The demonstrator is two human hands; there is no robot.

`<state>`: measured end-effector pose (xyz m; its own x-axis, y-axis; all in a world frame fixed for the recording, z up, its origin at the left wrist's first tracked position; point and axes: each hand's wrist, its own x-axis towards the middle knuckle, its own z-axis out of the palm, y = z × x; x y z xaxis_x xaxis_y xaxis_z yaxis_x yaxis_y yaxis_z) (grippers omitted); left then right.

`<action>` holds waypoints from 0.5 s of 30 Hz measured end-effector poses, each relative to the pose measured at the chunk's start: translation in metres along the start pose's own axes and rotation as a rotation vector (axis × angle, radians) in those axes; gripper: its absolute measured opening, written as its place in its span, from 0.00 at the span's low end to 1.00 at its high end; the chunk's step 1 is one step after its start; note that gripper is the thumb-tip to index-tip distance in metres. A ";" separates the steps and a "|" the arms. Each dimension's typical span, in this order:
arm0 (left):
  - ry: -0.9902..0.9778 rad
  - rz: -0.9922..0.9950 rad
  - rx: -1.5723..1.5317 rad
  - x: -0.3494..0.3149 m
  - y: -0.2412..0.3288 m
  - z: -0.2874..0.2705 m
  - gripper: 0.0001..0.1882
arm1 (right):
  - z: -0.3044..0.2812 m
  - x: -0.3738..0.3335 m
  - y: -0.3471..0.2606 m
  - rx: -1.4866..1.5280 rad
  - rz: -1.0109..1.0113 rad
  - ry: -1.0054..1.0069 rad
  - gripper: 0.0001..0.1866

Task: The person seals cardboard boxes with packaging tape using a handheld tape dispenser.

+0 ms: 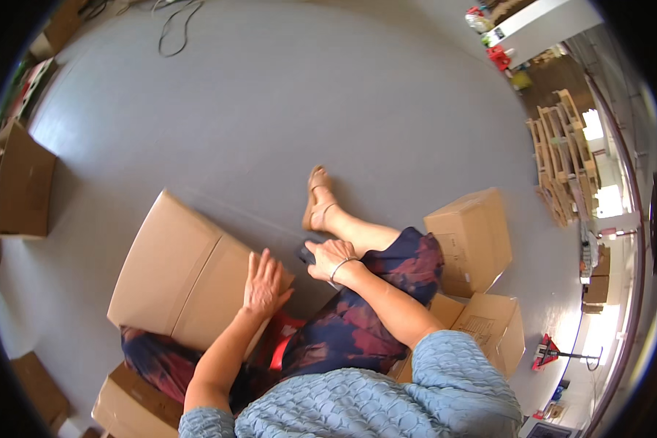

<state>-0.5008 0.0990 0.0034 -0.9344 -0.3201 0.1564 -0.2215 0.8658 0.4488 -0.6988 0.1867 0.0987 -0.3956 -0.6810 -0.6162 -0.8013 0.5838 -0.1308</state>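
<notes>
A large closed cardboard box (pixel 171 263) stands at my left, with a seam running along its top. My left hand (pixel 265 285) lies near the box's right edge, fingers stretched and apart, holding nothing. To the right of it, my right hand (pixel 331 258) is closed round a small dark object (pixel 306 252) that juts out past the fingers. Most of that object is hidden by the hand, so its kind cannot be told. The right hand is above the lap, apart from the box.
Closed cardboard boxes (pixel 469 244) stand at my right, more (pixel 135 401) at the lower left and far left (pixel 23 182). A black cable (pixel 164 36) lies on the grey floor ahead. Wooden pallets (pixel 562 157) and a red pallet jack (pixel 546 352) stand farther right.
</notes>
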 end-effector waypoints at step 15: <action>-0.454 0.540 0.177 0.035 -0.015 0.020 0.26 | -0.113 0.000 -0.036 0.284 -0.168 0.392 0.35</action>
<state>-0.5360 0.0822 -0.0160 -0.9413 0.3274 -0.0819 0.2974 0.9195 0.2572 -0.7208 0.1158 0.1916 -0.4537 -0.8588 -0.2380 -0.7363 0.5117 -0.4427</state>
